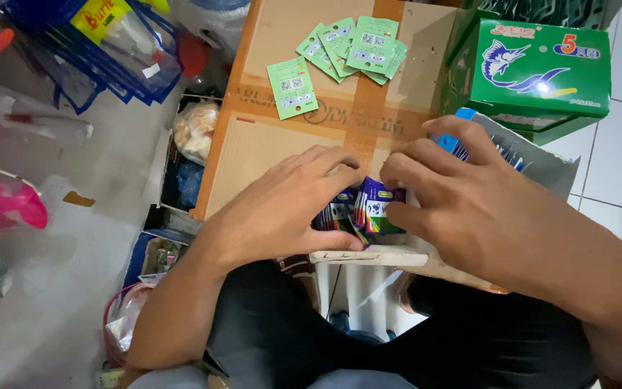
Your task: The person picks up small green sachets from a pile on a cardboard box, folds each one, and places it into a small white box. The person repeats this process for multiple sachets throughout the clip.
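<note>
Nearest the camera, the person's dark-trousered lap fills the bottom of the view, with both forearms reaching forward over it. The left hand (289,209) and the right hand (448,194) close in from either side on a small stack of colourful packets (365,209), fingers curled and pressing inward so the bundle stands on edge, squared between them at the near edge of the cardboard box (268,144). How many packets are in the bundle cannot be told; they overlap too tightly.

The sealed, tape-crossed box appears to serve as the bench, since its flat top is where the things lie. Just behind the right hand a grey open carton (541,162) holds more blue-edged packets standing in a row, close enough to reach.

Farther up the box top lie green paper cards (350,47): one card (293,88) lies apart to the left, and a fanned pile of about six sits beyond it. At the far right stands one green box with a fish picture (534,72). Off to the left, on the floor, clear plastic bags with blue trim (102,50) and pink items (8,205) lie scattered.
</note>
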